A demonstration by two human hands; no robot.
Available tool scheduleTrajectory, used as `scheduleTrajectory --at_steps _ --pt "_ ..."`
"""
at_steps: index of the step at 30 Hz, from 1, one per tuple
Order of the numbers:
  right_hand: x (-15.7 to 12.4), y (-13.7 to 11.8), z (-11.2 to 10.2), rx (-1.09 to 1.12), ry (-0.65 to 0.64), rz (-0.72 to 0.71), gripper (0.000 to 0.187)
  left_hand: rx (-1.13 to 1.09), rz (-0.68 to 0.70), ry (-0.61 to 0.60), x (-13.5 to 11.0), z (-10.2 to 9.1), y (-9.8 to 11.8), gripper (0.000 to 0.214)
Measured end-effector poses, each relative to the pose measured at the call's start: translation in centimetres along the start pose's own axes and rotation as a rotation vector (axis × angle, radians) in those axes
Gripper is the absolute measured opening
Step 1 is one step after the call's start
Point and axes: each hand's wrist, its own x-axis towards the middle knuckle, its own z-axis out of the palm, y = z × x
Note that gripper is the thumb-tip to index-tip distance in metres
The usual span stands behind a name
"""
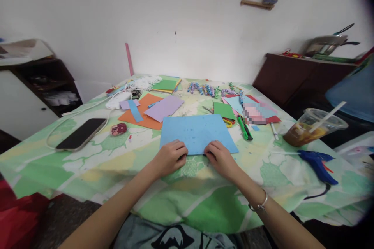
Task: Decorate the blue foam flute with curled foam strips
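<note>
A blue craft sheet (195,130) lies flat on the patterned tablecloth in front of me. My left hand (173,156) is closed at its near edge, left of the middle, with the fingers curled. Closer to the right corner, my right hand (219,157) grips the same edge with bent fingers; the fingertips are partly hidden. Just beyond the sheet are a purple sheet (164,108) over an orange sheet (124,118), and a green piece (223,110) lying partly over yellow-handled scissors (228,122). A green cutter knife (244,127) rests to the right.
On the left are a phone (83,134) and a white charging block (117,100) with cables. To the right stand a tilted-looking plastic drink cup (312,126) with a straw and a blue glue gun (318,165). Curled paper strips (209,90) lie at the back near the wall.
</note>
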Motion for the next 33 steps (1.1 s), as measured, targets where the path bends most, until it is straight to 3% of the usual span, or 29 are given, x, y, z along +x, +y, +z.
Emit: scheduleTrajectory --at_steps 5,10,17,23,29,33 --pt "0.3 0.1 0.1 -0.025 -0.058 0.009 0.018 -0.006 -0.025 -0.057 0.1 -0.1 0.1 0.01" --pt "0.9 -0.3 0.1 -0.053 -0.142 -0.048 0.021 0.106 0.045 -0.121 0.8 0.2 0.3 0.011" --pt "1.3 -0.3 0.4 -0.079 -0.183 0.002 0.027 0.181 0.105 -0.124 1.9 1.2 0.1 0.022" --pt "1.7 -1.2 0.7 -0.113 -0.233 -0.018 0.021 -0.006 -0.034 -0.183 2.0 1.3 0.2 0.017" --pt "2.6 -1.2 1.4 -0.164 -0.29 0.043 0.027 0.025 -0.226 -0.234 2.4 2.1 0.8 0.022" --pt "3.9 -0.8 1.4 -0.16 -0.346 0.096 0.021 0.066 -0.308 -0.242 3.1 2.5 1.1 0.022"
